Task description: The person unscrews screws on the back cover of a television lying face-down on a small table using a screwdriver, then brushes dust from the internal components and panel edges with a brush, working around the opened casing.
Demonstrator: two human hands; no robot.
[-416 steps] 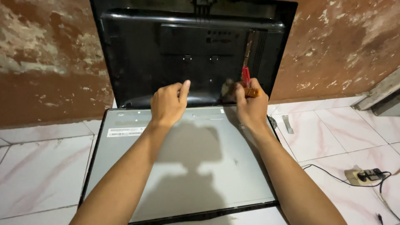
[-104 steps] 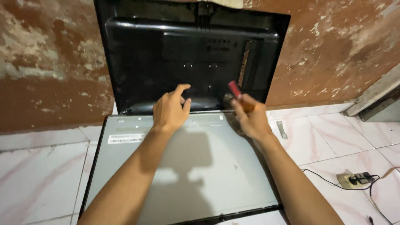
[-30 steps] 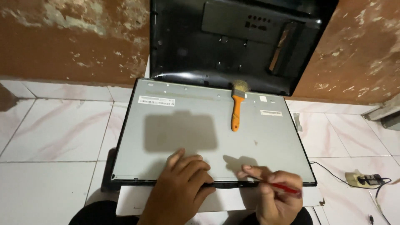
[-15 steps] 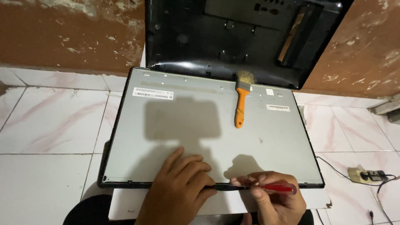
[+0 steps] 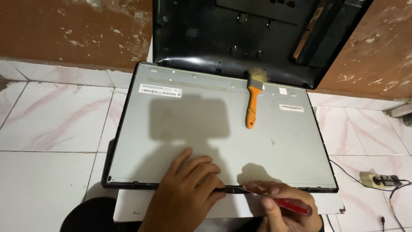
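Left hand [image 5: 189, 189] flat, fingers spread, pressing on the near edge of the grey metal panel [image 5: 206, 129]; right hand [image 5: 283, 206] pinched around a red-handled screwdriver [image 5: 285, 203], tip at that same near edge. Farther off on the panel, an orange-handled brush [image 5: 253, 101]. Beyond it, a black back cover [image 5: 206, 38] leaning against the brown wall [image 5: 68, 30].

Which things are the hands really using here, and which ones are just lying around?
In use:
- grey metal panel, left hand pressing flat on its near edge
- red-handled screwdriver, held in the right hand, tip at that edge

Lying about:
- orange-handled brush on the panel
- black back cover against the wall
- power strip on the floor
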